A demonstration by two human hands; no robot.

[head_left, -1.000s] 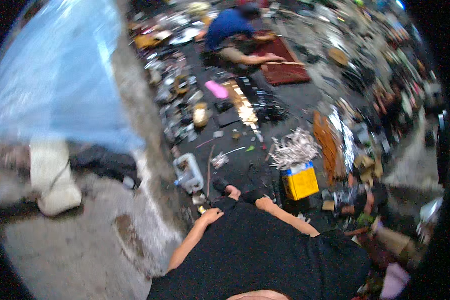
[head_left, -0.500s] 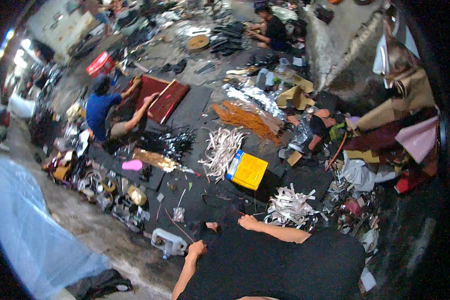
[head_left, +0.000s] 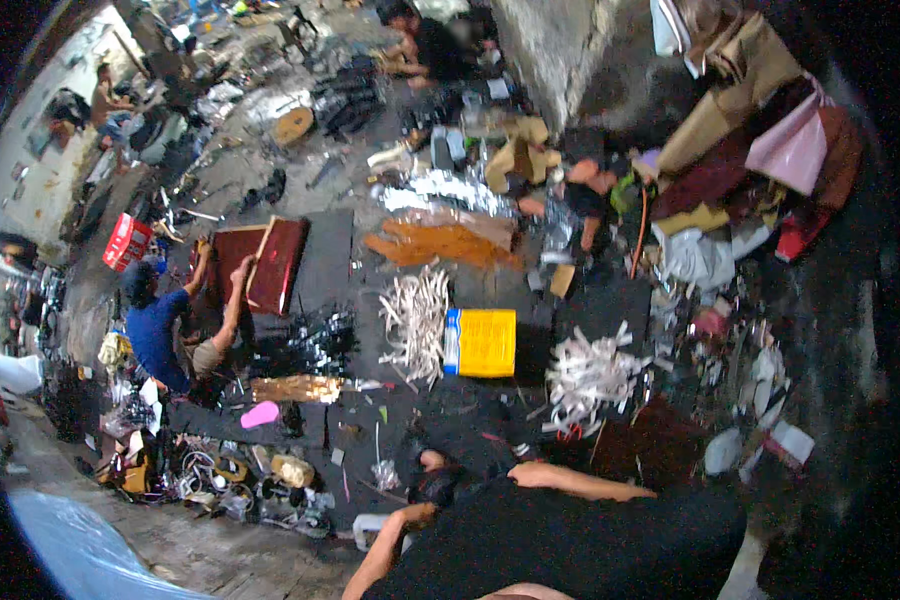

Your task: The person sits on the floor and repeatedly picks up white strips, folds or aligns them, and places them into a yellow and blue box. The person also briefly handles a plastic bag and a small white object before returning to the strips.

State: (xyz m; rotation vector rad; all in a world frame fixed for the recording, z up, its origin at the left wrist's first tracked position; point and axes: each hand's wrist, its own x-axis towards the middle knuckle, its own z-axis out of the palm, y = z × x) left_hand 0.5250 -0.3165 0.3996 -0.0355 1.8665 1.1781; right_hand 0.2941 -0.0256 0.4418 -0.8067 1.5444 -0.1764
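Observation:
My left hand is low in front of me, fingers curled in, beside a whitish plastic jug that my forearm partly hides. What it holds is too blurred to make out. My right hand is closed near my knees, with a thin reddish strand beside its fingers; its grip is not clear. Between the hands a bare foot shows against dark cloth. Beyond them lies a yellow box-shaped container with a blue end. Piles of pale strips lie left and right of it.
At the left, a person in blue handles a dark red panel. Another person's arm reaches among scraps at the right. Orange strips, a pink sole-shaped piece, a dark red sheet and mixed scraps surround me.
The view has swung, so the floor and its things sit at a different angle. Both hands appear lower and farther right. A dark red sheet now shows at the right, and less of the jug is visible.

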